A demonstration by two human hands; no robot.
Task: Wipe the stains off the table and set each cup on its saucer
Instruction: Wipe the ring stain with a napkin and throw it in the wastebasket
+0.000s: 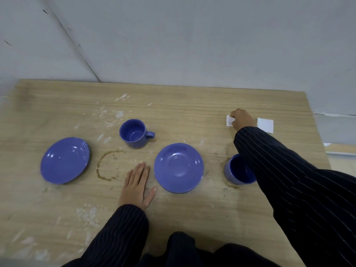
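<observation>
Right hand (241,118) pinches a white tissue (229,120) at the bench's (192,212) far right; left hand (137,186) lies flat and released between a brown ring stain (107,164) and a blue saucer (178,167); two cups stand off their saucers

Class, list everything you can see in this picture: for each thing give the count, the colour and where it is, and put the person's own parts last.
table: 1, light wood grain, fills the view, set against a grey wall
cups: 2, blue, one at centre rear with its handle to the right, one at right partly behind the right sleeve
saucers: 2, blue, one at left, one at centre, both without a cup
brown ring stains: 2, one between the saucers, one around the right cup's base
white smears: several, rear left and near edge
white tissues: 2, far right, one flat, one under the right hand
left hand: flat on the table, dark striped sleeve
right hand: reaching far, gripping the tissue
</observation>
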